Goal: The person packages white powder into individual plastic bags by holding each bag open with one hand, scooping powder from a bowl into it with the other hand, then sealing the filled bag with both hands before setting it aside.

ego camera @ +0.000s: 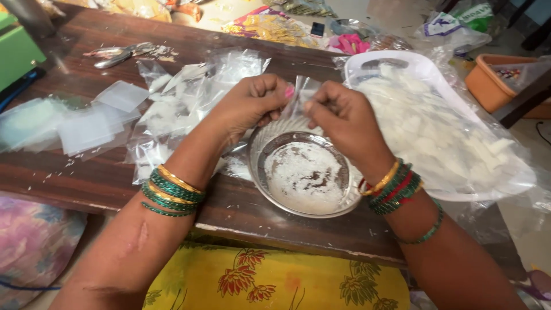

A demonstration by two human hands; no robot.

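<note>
A: Head view, entry one. I see the left hand (252, 103) and the right hand (341, 117) raised together over a steel bowl (304, 172). What sits between them?

B: A small clear plastic pouch (301, 95). I note both hands pinch it at its top edge, fingers narrow and closed on the film, one hand on each side. The pouch hangs just above the far rim of the bowl.

A: Contents of the bowl?

B: White powder, spread across the bottom, with darker patches showing through. The bowl rests on the near edge of a dark wooden table (86, 178).

A: I log a white tray (367, 63) to the right of the bowl, heaped with pale white pieces (425, 132) and lined with clear plastic.

B: Confirmed. To the left, a loose pile of clear pouches (178, 109) lies on the table, touching the left forearm. Further left, flat filled packets (80, 123) lie side by side.

A: Far edge?

B: Metal pliers (117, 54), well apart from both hands. An orange tub (488, 86) stands beyond the tray, off the table.
</note>
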